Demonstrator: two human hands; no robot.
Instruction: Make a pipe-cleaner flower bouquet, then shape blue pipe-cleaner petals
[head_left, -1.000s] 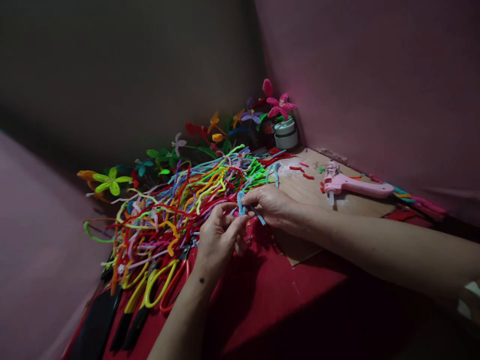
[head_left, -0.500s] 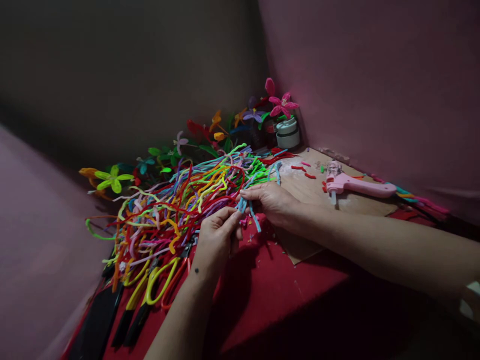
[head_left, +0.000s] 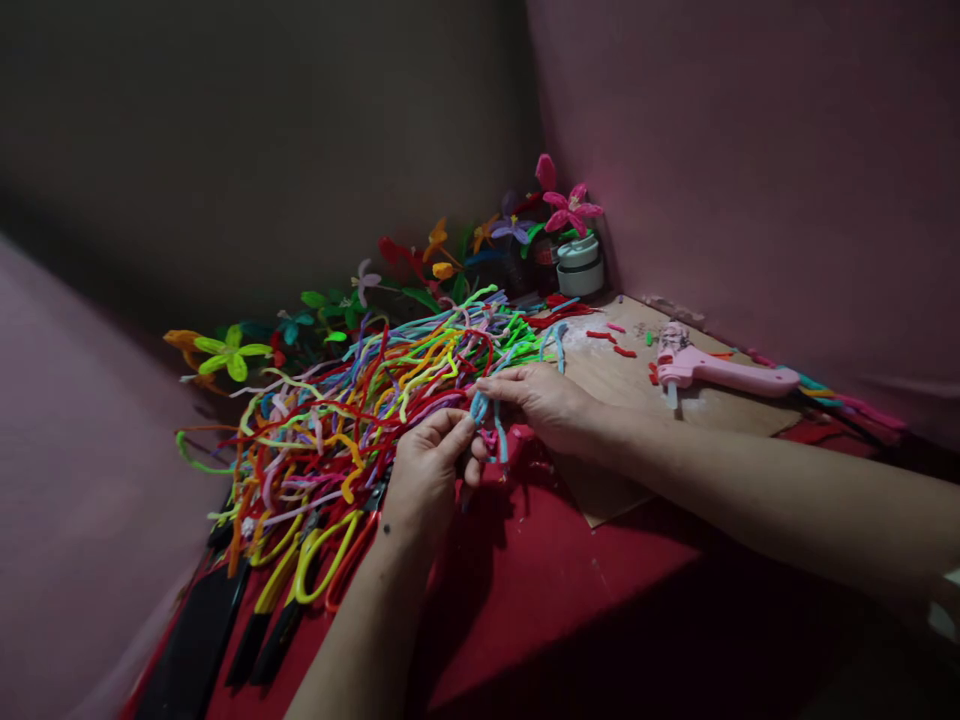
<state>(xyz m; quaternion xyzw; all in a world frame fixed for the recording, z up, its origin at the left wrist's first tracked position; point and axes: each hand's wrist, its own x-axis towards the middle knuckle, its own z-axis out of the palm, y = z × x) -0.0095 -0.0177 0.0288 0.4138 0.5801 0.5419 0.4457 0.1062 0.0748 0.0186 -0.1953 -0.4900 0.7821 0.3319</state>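
Between my two hands is a light blue pipe cleaner, bent into close loops, with a loose end hanging down. My left hand pinches its lower left side between thumb and fingers. My right hand is closed on its upper part, thumb and forefinger together. Just behind and to the left of the hands lies a big pile of many-coloured pipe cleaners. Under the hands, small pink bits lie on the red table covering.
A pink glue gun rests on a brown board at the right, beside short red pieces. Yellow-handled scissors and a black flat object lie front left. Pipe-cleaner flowers and a pale jar stand behind.
The loose end of the blue pipe cleaner hangs straighter and further left. My fingers have shifted slightly on the loops, and the whole view has moved a little.
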